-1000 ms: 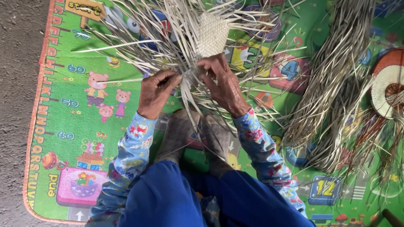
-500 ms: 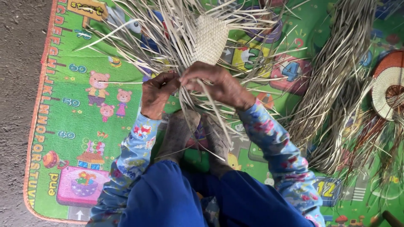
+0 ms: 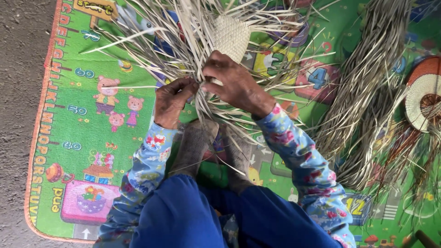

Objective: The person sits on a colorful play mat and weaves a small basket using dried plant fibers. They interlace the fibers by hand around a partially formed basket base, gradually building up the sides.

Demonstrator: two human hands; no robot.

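A: What has changed against the earlier frames?

B: The right hand point(image 3: 234, 85) has swung in across the work from the right, so that its fingertips now meet those of the left hand point(image 3: 171, 101); before, the two hands were apart on the strands.

A: Reading from the left, what is shown?

B: A bare grey floor point(image 3: 18, 92), then the bright green play mat point(image 3: 92, 138) that keeps the strips off it. Next, the left hand, fingers narrowed to a pinch on a few pale strips point(image 3: 138, 41), apparently to keep them taut. Touching it, the right hand, fingers curled over and pinching the same strands just below the woven patch point(image 3: 232, 36), likely so the finished weave does not loosen.

A: Where does the piece lie?

B: On the mat, directly ahead of the person's feet point(image 3: 216, 147), loose ends radiating outward within reach.

A: And farther right?

B: A long bundle of spare strips point(image 3: 363, 101), well apart; at the edge, a round woven piece point(image 3: 425, 98) with an orange rim.
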